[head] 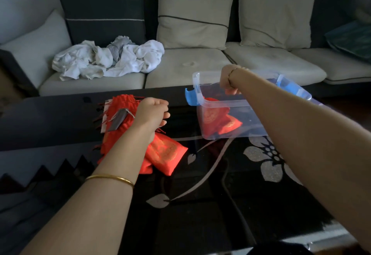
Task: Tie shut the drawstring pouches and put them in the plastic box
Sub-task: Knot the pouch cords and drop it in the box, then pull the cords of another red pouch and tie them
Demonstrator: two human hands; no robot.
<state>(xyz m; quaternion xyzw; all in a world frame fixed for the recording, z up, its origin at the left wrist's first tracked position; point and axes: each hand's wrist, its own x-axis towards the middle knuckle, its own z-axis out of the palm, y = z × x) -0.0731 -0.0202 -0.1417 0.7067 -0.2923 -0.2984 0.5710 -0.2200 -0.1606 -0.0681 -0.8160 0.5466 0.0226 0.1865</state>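
Note:
A clear plastic box (202, 98) with blue latches stands on the dark table, right of centre. Red drawstring pouches (219, 121) with gold print lie inside it. My right hand (228, 80) hangs bent at the wrist over the box's far side, fingers pointing down into it; I cannot see whether they hold anything. To the left is a pile of red pouches (120, 104), with a small grey pouch (118, 121) on top and another red pouch (165, 152) nearer me. My left hand (152, 112) hovers over the pile's right edge, fingers curled in, nothing visible in them.
The black glass table (200, 194) has a silver flower pattern. Behind it stands a sofa (180, 65) with cushions and a heap of white cloth (108, 59). A gold bangle (110, 178) sits on my left forearm.

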